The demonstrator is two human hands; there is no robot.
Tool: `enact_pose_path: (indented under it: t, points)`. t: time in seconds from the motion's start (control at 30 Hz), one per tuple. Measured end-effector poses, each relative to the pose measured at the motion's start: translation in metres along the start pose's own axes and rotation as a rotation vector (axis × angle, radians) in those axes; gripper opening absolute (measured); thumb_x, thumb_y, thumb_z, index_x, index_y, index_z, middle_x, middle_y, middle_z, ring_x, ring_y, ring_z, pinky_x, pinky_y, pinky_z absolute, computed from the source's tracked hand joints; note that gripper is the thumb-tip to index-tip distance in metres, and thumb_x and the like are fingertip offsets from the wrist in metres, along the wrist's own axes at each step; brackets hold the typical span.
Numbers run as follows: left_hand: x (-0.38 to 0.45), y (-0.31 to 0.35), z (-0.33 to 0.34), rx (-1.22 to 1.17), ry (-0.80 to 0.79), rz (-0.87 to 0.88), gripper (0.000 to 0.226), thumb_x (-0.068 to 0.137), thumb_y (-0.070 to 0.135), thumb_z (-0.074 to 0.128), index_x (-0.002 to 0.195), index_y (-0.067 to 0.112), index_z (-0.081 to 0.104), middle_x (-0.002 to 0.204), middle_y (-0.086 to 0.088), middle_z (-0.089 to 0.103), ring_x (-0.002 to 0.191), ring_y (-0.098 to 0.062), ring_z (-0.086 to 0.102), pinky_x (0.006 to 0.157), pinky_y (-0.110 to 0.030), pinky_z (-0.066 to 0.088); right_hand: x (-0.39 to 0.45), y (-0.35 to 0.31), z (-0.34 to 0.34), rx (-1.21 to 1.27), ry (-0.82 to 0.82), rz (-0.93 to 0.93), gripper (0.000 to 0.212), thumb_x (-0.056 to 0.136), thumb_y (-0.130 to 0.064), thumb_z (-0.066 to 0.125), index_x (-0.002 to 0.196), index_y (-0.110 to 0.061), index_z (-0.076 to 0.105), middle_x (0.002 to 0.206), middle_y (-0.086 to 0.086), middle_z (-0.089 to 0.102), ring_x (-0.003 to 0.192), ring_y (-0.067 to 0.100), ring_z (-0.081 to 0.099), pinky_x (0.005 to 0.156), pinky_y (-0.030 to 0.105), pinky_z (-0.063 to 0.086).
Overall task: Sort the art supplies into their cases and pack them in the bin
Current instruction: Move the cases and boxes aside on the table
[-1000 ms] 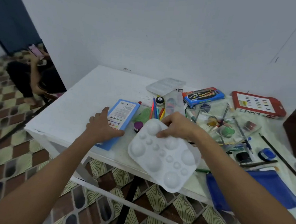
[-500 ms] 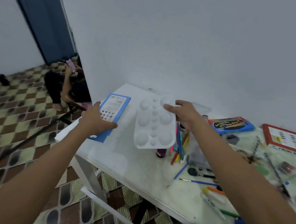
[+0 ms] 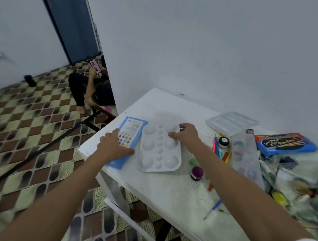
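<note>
A white plastic paint palette (image 3: 159, 154) with round wells lies flat on the white table (image 3: 168, 191). My right hand (image 3: 186, 136) grips its far right corner. My left hand (image 3: 113, 147) presses on a blue paint-set box (image 3: 130, 133) with colour dots, lying just left of the palette at the table's left edge. A purple-lidded paint jar (image 3: 197, 173) stands right of the palette. Coloured pens (image 3: 220, 152) and a small black jar (image 3: 224, 142) lie beyond my right forearm.
A clear plastic case (image 3: 231, 123) sits at the back by the wall, a blue brush box (image 3: 285, 144) to its right, a clear pouch (image 3: 245, 153) between. Brushes and paint clutter fill the right side. A person sits on the tiled floor at the left.
My right hand carried the palette from the table's front edge over to the left and set it flat beside the blue box. My view swung left.
</note>
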State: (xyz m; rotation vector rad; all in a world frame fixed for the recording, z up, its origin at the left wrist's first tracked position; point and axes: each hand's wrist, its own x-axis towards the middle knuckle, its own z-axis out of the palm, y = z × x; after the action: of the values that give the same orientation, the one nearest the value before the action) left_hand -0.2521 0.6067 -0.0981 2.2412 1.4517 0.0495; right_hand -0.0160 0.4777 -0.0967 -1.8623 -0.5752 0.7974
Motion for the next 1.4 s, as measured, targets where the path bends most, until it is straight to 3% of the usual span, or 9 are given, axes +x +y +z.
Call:
enact_pose_path:
  t: [0.13, 0.23, 0.53, 0.73, 0.87, 1.0, 1.1, 1.2, 1.4]
  points:
    - [0.001, 0.001, -0.002, 0.039, -0.002, 0.008, 0.11, 0.064, 0.067, 0.074, 0.149, 0.021, 0.021, 0.14, -0.014, 0.036, 0.13, -0.035, 0.033, 0.103, -0.049, 0.034, -0.002, 0.0, 0.003, -0.198, -0.016, -0.044, 0.08, 0.068, -0.023, 0.086, 0.135, -0.008, 0.047, 0.125, 0.011, 0.056, 0.113, 0.024, 0.055, 0.084, 0.026, 0.037]
    - [0.001, 0.013, -0.006, 0.066, 0.053, 0.042, 0.102, 0.069, 0.064, 0.072, 0.149, 0.021, 0.024, 0.143, -0.013, 0.034, 0.132, -0.035, 0.031, 0.105, -0.05, 0.032, -0.003, 0.001, 0.0, -0.264, -0.028, -0.092, 0.084, 0.07, -0.024, 0.085, 0.141, -0.008, 0.042, 0.135, 0.011, 0.051, 0.121, 0.022, 0.051, 0.088, 0.024, 0.037]
    - [0.001, 0.141, -0.002, -0.013, 0.016, 0.394, 0.083, 0.075, 0.056, 0.07, 0.144, 0.023, 0.036, 0.147, -0.009, 0.032, 0.137, -0.028, 0.027, 0.11, -0.041, 0.026, -0.029, -0.011, -0.102, -0.269, 0.204, -0.259, 0.068, 0.068, -0.028, 0.086, 0.127, -0.01, 0.058, 0.116, 0.007, 0.061, 0.097, 0.016, 0.057, 0.084, 0.027, 0.048]
    - [0.005, 0.263, 0.035, -0.013, -0.192, 0.608, 0.088, 0.073, 0.06, 0.07, 0.145, 0.026, 0.033, 0.151, -0.006, 0.029, 0.14, -0.025, 0.028, 0.111, -0.044, 0.031, -0.054, 0.028, -0.236, -0.308, 0.424, -0.103, 0.065, 0.066, -0.023, 0.087, 0.124, -0.008, 0.059, 0.112, 0.009, 0.061, 0.092, 0.016, 0.058, 0.079, 0.023, 0.044]
    - [0.017, 0.314, 0.057, 0.046, -0.337, 0.617, 0.103, 0.068, 0.07, 0.069, 0.149, 0.025, 0.025, 0.156, -0.006, 0.025, 0.14, -0.027, 0.031, 0.11, -0.045, 0.034, -0.066, 0.06, -0.302, -0.483, 0.343, -0.025, 0.064, 0.059, -0.02, 0.091, 0.115, -0.006, 0.064, 0.1, 0.004, 0.066, 0.088, 0.013, 0.062, 0.067, 0.01, 0.044]
    - [0.029, 0.336, 0.074, 0.064, -0.385, 0.624, 0.111, 0.066, 0.069, 0.071, 0.151, 0.018, 0.021, 0.156, -0.005, 0.027, 0.14, -0.025, 0.032, 0.108, -0.042, 0.034, -0.066, 0.076, -0.342, -0.59, 0.265, -0.039, 0.067, 0.058, -0.02, 0.089, 0.12, -0.019, 0.064, 0.117, 0.002, 0.061, 0.11, 0.02, 0.059, 0.094, 0.033, 0.049]
    - [0.033, 0.339, 0.082, 0.077, -0.429, 0.613, 0.116, 0.059, 0.073, 0.074, 0.149, 0.02, 0.024, 0.153, -0.003, 0.032, 0.136, -0.024, 0.037, 0.107, -0.042, 0.036, -0.061, 0.073, -0.356, -0.618, 0.149, -0.04, 0.072, 0.063, -0.013, 0.087, 0.129, -0.015, 0.058, 0.125, 0.002, 0.055, 0.115, 0.018, 0.052, 0.101, 0.036, 0.045]
    - [0.038, 0.339, 0.089, 0.032, -0.471, 0.593, 0.122, 0.044, 0.079, 0.077, 0.144, 0.024, 0.032, 0.146, -0.001, 0.042, 0.126, -0.022, 0.046, 0.103, -0.045, 0.042, -0.05, 0.064, -0.36, -0.715, 0.022, -0.035, 0.08, 0.06, -0.014, 0.087, 0.132, -0.013, 0.052, 0.124, 0.001, 0.052, 0.116, 0.02, 0.05, 0.103, 0.04, 0.044]
    - [0.044, 0.335, 0.101, 0.016, -0.416, 0.517, 0.127, 0.057, 0.061, 0.083, 0.153, 0.019, 0.011, 0.156, -0.008, 0.026, 0.138, -0.029, 0.034, 0.108, -0.046, 0.036, -0.016, 0.057, -0.356, -0.937, -0.18, 0.035, 0.107, 0.063, -0.022, 0.086, 0.15, -0.022, 0.024, 0.137, 0.002, 0.039, 0.121, 0.021, 0.04, 0.099, 0.033, 0.04]
